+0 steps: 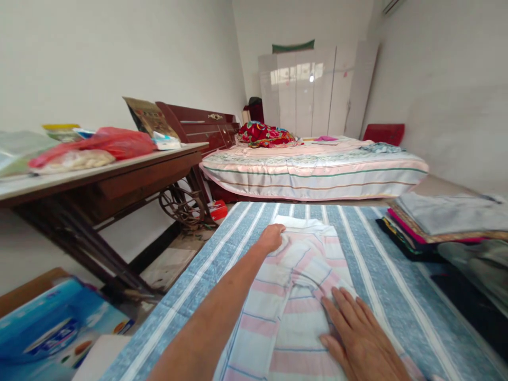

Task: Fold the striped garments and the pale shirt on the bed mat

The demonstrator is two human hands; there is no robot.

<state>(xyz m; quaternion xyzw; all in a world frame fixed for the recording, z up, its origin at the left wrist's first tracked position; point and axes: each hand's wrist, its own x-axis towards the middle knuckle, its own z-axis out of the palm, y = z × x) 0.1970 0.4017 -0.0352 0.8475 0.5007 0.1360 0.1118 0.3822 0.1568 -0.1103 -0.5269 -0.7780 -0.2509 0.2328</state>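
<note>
A striped pink, white and blue garment (pixel 299 301) lies on the blue-and-white striped cloth (pixel 214 270) in front of me. It has a white band at its far end, and whether it is a shirt or trousers I cannot tell. My left hand (pixel 273 238) is closed on the garment's far left edge, beside the white band. Over the right side rests my right hand (pixel 357 330), its fingers stretched out and pressed on the fabric. Wrinkles run across the cloth between the two hands. The near end of the garment passes out of view.
Folded clothes (pixel 444 222) are stacked at the right, with dark clothing (pixel 476 296) nearer me. A sewing machine table (pixel 119 180) carrying a red plastic bag (pixel 123 143) stands left. Below it sits a blue package (pixel 59 328). A bed (pixel 317 169) lies beyond.
</note>
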